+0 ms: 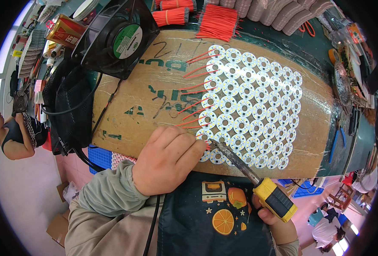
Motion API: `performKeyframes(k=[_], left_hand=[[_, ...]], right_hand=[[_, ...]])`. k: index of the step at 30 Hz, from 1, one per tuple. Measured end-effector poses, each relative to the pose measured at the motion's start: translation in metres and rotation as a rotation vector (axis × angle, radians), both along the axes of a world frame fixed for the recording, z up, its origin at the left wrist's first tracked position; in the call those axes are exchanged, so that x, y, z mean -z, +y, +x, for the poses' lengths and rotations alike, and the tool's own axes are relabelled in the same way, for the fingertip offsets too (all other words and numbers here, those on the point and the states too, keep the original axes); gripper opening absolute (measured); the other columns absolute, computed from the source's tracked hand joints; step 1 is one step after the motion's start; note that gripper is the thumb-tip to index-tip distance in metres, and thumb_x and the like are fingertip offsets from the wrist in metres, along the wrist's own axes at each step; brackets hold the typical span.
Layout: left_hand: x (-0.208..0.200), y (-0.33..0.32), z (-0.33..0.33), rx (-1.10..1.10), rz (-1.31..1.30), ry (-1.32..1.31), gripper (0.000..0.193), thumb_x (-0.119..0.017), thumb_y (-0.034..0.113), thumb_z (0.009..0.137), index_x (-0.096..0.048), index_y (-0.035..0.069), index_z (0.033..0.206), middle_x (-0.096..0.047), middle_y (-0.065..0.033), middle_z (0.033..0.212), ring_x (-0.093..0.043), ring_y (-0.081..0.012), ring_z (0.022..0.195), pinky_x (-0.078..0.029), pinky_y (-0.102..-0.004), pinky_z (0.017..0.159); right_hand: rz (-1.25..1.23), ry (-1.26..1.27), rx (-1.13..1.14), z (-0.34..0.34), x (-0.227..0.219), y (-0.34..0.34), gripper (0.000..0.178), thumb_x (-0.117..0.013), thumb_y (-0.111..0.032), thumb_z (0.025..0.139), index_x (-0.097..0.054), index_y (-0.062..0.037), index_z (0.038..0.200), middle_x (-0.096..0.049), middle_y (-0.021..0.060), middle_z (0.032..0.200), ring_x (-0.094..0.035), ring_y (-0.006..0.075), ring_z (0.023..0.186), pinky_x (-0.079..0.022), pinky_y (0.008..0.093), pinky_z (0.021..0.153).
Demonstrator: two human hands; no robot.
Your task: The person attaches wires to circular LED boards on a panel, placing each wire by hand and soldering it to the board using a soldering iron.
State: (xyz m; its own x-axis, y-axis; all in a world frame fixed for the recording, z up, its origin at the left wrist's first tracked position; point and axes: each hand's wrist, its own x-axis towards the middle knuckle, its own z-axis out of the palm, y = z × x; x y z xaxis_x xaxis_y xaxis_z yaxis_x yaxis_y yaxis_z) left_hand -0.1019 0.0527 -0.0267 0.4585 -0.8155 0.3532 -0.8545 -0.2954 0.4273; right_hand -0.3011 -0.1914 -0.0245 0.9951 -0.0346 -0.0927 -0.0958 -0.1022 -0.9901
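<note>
Rows of white round LED boards (243, 106) with hole centres lie on a brown cardboard sheet (133, 91). Pairs of thin red wires (197, 72) stick out leftward from most boards of the left column. My left hand (167, 160) is closed at the lower end of that column, its fingertips pinching a red wire (208, 146) against a board. From the right, my right hand (268, 213) grips the yellow and black handle of a soldering iron (276, 198). The iron's tip reaches the same board, beside my left fingertips. Part of the bottom row is covered by my hand and the iron.
A black fan (127, 40) stands at the far left of the cardboard, beside a red-gold can (65, 30). Bundles of red wires (218, 21) and stacked grey parts (278, 15) line the back. Blue-handled pliers (337, 141) lie right. Other people (16, 132) are at both sides.
</note>
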Motion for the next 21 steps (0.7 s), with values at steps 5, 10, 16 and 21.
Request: performKeyframes(k=[5, 10, 16, 21], left_hand=[[-0.0018, -0.001, -0.0003, -0.002, 0.016, 0.0, 0.036, -0.071, 0.0, 0.065, -0.068, -0.001, 0.101, -0.061, -0.0089, 0.089, -0.06, -0.0269, 0.08, -0.049, -0.0373, 0.072], [-0.0023, -0.002, 0.0005, -0.004, 0.022, -0.002, 0.034, -0.071, 0.001, 0.066, -0.068, -0.001, 0.1, -0.061, -0.009, 0.088, -0.06, -0.0271, 0.08, -0.049, -0.0373, 0.072], [-0.0037, -0.0014, 0.0001, -0.008, 0.044, 0.012, 0.033, -0.071, 0.001, 0.067, -0.068, -0.001, 0.1, -0.061, -0.0091, 0.089, -0.06, -0.0272, 0.081, -0.049, -0.0369, 0.073], [-0.0016, 0.0001, 0.0009, 0.007, 0.057, 0.025, 0.032, -0.067, 0.005, 0.072, -0.066, -0.001, 0.104, -0.059, -0.0088, 0.091, -0.058, -0.0263, 0.084, -0.047, -0.0369, 0.074]], right_hand=[[0.011, 0.028, -0.045, -0.0014, 0.001, -0.0028, 0.051, -0.07, -0.05, 0.089, -0.069, -0.0004, 0.102, -0.07, 0.0034, 0.074, -0.07, 0.0191, 0.063, -0.052, 0.0284, 0.055], [0.007, 0.073, -0.067, -0.0039, 0.0019, -0.0049, 0.048, -0.072, -0.049, 0.087, -0.069, -0.0024, 0.099, -0.07, 0.0035, 0.073, -0.069, 0.0203, 0.061, -0.052, 0.0291, 0.054], [-0.182, -0.058, -0.04, -0.0024, 0.0039, -0.0051, 0.043, -0.074, -0.045, 0.083, -0.069, -0.0041, 0.097, -0.067, 0.0053, 0.07, -0.066, 0.0234, 0.057, -0.05, 0.0314, 0.052], [-0.111, 0.002, -0.061, -0.008, 0.0062, -0.0065, 0.041, -0.074, -0.043, 0.084, -0.069, -0.0043, 0.096, -0.068, 0.0058, 0.072, -0.066, 0.0234, 0.057, -0.051, 0.031, 0.053]])
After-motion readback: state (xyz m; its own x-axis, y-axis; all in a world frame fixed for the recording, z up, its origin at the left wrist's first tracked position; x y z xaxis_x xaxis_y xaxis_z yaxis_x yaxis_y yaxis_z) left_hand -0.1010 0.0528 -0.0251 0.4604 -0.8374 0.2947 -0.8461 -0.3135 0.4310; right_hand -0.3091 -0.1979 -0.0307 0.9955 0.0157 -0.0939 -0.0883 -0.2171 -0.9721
